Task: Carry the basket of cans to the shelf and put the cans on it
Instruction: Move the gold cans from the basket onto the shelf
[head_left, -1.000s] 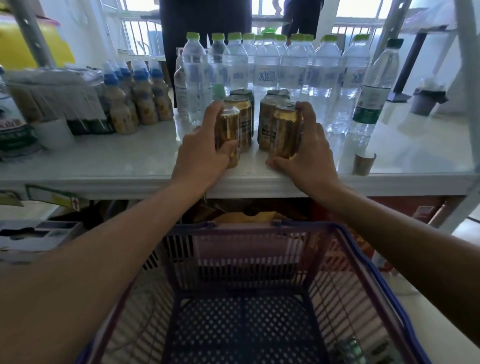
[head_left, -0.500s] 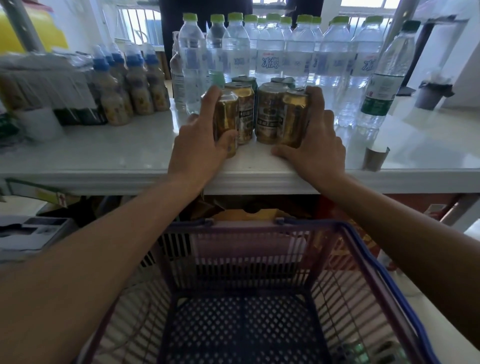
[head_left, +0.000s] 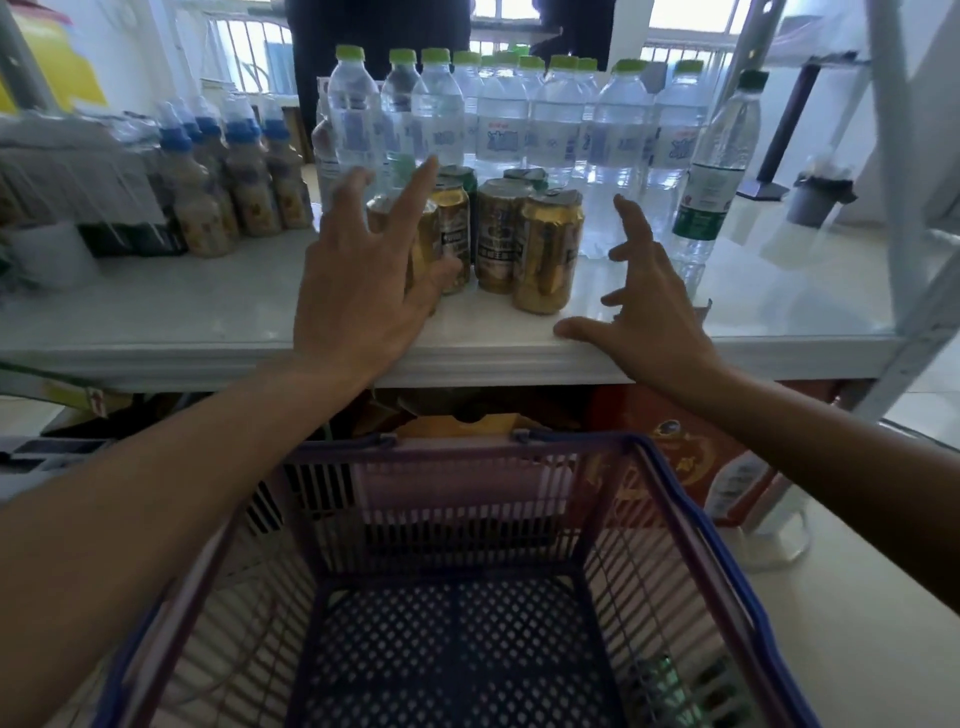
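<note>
- The gold cans (head_left: 548, 249) stood upright in a tight cluster near the front edge of the white shelf (head_left: 208, 322), with two green-topped cans just behind them, all in front of a row of water bottles (head_left: 498, 124).
- The left hand (head_left: 363, 291) was spread wide, fingers splayed over the leftmost gold can; whether it touched the can was hard to tell.
- The right hand (head_left: 649, 312) was open too, fingers curled, just beside the rightmost can and apart from it, holding nothing.
- The purple basket (head_left: 467, 457) sat below the shelf, its floor mostly bare; something greenish lay blurred in its near right corner.
- To my eye, the placing step was ending; next would be reaching down for whatever remained.
</note>
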